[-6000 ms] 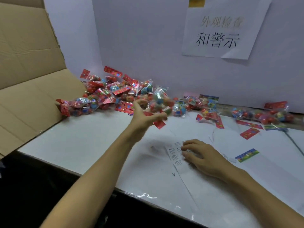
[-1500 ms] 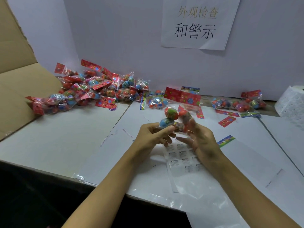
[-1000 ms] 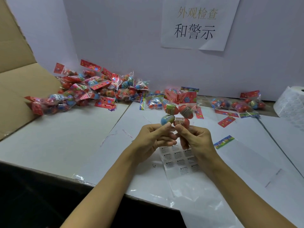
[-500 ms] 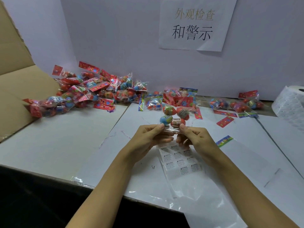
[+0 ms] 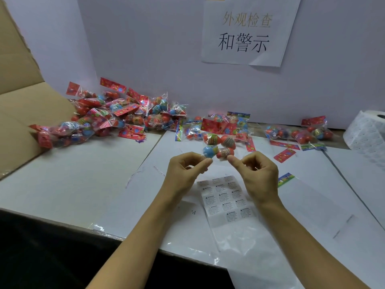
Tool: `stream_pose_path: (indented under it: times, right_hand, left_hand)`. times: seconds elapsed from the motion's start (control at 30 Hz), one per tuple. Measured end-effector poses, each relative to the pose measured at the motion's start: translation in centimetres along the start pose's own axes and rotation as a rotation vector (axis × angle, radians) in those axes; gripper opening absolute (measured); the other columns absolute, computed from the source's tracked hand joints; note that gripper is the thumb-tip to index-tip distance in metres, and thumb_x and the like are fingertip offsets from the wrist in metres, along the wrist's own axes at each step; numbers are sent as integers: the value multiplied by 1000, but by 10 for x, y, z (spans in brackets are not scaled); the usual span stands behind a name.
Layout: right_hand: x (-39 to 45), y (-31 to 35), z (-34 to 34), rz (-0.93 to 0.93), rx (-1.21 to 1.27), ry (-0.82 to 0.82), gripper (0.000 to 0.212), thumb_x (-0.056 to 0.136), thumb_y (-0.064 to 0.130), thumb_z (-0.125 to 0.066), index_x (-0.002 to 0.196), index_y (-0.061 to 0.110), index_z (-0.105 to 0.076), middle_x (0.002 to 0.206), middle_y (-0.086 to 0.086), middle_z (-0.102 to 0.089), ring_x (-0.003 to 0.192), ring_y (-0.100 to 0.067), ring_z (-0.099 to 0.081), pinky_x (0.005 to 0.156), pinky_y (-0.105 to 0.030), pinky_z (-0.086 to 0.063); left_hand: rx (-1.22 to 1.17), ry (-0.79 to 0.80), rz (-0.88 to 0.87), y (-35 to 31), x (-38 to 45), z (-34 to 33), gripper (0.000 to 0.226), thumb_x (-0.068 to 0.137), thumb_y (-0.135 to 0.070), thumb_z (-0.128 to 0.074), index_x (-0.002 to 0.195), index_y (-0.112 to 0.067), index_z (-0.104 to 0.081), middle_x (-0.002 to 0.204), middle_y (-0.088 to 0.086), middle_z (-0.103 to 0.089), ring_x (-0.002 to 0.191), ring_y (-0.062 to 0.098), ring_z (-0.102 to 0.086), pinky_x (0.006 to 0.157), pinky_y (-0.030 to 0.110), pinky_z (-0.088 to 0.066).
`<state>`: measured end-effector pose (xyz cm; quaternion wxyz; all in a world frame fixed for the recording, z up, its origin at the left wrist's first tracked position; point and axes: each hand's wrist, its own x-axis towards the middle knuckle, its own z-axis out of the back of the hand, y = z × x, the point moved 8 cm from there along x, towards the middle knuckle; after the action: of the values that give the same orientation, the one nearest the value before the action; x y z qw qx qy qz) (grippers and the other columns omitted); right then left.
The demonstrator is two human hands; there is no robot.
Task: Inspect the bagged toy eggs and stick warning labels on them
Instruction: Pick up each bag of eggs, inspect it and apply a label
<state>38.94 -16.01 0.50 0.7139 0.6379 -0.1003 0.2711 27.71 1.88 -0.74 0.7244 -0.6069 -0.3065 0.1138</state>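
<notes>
Clear plastic bag of toy eggs [image 5: 218,146] held up over label sheet [image 5: 226,198] — our left hand [image 5: 185,170] and right hand [image 5: 258,170] each pinch bottom corner. We judge inspection underway; heaped bags [image 5: 116,117] left to do.

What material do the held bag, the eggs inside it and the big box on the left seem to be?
Bag: thin clear plastic film, glossy; it crinkles and glints. Eggs: probably hard plastic, smooth and brightly coloured. Box: brown cardboard, matte, with a creased flap.
</notes>
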Motion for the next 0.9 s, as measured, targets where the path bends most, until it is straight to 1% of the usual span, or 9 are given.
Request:
stream_pose_path:
  times: [0.13,0.2,0.3,0.4,0.53,0.6,0.67,0.77,0.9]
  right_hand:
    - [-5,-8,7,-39,-74,-43,32,78,40,-84,79,26,-55,66,4,-51,60,-7,-47,57,-20,-43]
    - [-9,-10,-5,-109,8,85,26,84,51,-73,90,27,-64,77,6,-66,75,-7,-64,63,-22,-54]
    - [-21,-8,-31,-238,190,327,42,84,64,-64,105,28,-70,99,9,-75,95,-10,-72,66,-26,-60]
    - [-20,-4,-32,-294,310,309,36,82,41,-76,112,22,-69,101,7,-75,95,-13,-73,67,-22,-58]
    - [-13,-9,-22,-360,459,212,21,92,7,-68,114,8,-69,89,-9,-77,80,-23,-75,67,-27,-60]
    - [-15,-12,-24,-355,408,240,15,95,0,-62,106,4,-71,79,-9,-75,70,-23,-71,62,-28,-59]
    - [-18,-19,-27,-380,291,249,15,95,-2,-61,94,7,-73,68,-5,-70,61,-18,-63,52,-26,-54]
    - [-13,-31,-17,-407,197,129,19,94,1,-58,87,10,-73,60,2,-62,51,-11,-52,45,-23,-44]
    - [-10,-44,-9,-456,121,69,19,94,5,-58,84,15,-72,60,4,-62,51,-10,-52,45,-25,-42]
  left_hand:
    - [143,-6,-256,-16,-6,-10,9,88,-11,-79,87,-3,-74,95,1,-65,86,12,-64,71,30,-57]
    - [246,30,-374,-23,-12,-20,11,86,-14,-81,92,-5,-77,105,4,-64,97,18,-64,81,31,-57]
    - [419,144,-530,-30,-24,-38,28,84,-22,-84,110,-13,-78,117,3,-69,117,23,-58,100,27,-46]
    - [410,122,-568,-32,-25,-36,29,86,-15,-81,113,-9,-76,119,-3,-71,122,18,-57,103,26,-47]
    - [246,-115,-274,-19,-12,-10,36,90,-21,-76,121,-10,-61,123,3,-60,112,16,-58,86,21,-55]
    - [179,-7,-70,0,-5,-14,27,95,-21,-73,119,-12,-64,120,3,-64,108,18,-64,86,24,-57]
    - [266,114,-48,7,-7,-25,18,95,-17,-72,112,-10,-73,113,3,-70,105,15,-66,86,29,-58]
    - [290,54,-47,9,-9,-23,19,92,-14,-75,111,-11,-73,110,-1,-68,104,13,-63,81,23,-55]
    - [563,-51,92,24,1,-7,64,91,-39,-75,148,-28,-49,147,8,-43,140,24,-31,114,38,-34]
